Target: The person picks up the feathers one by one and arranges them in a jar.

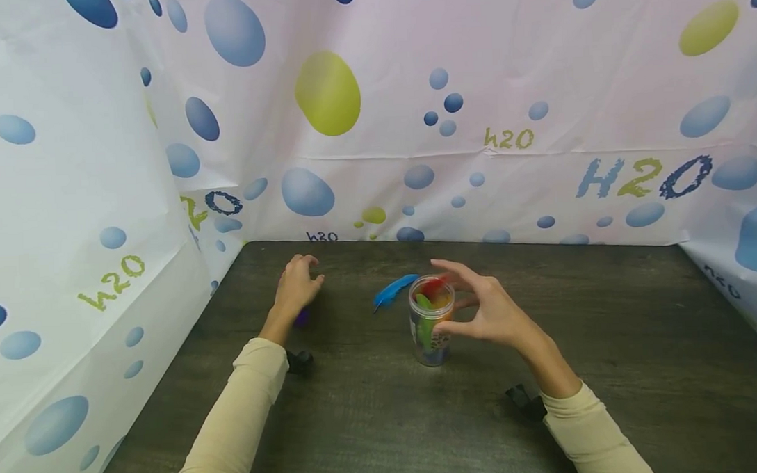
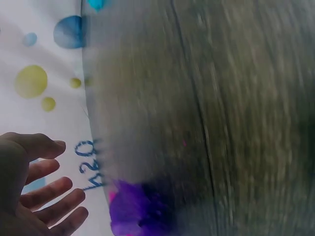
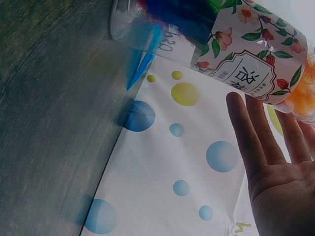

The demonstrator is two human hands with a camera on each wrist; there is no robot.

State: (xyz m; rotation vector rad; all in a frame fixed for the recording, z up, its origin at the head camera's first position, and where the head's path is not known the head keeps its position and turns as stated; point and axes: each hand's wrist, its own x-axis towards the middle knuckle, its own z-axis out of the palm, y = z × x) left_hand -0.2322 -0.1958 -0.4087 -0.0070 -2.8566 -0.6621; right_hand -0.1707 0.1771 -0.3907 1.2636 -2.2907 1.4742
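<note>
A clear jar (image 1: 423, 339) with a floral label stands upright on the dark table, with colourful feathers inside, among them a green feather (image 1: 425, 325). My right hand (image 1: 490, 306) is at the jar's right side, thumb and fingers spread near its rim. In the right wrist view its fingers look straight, their tips beside the label (image 3: 256, 54); whether they touch is hard to tell. My left hand (image 1: 297, 284) hovers at the far left of the table, fingers loosely bent and holding nothing. Below it lies a purple fluffy piece (image 2: 135, 209), mostly hidden in the head view.
Just behind and left of the jar lies a blue feather (image 1: 394, 290). A white printed sheet (image 1: 399, 110) with blue and green dots walls off the table's back and sides. Dark wrist mounts (image 1: 299, 362) hang below both forearms.
</note>
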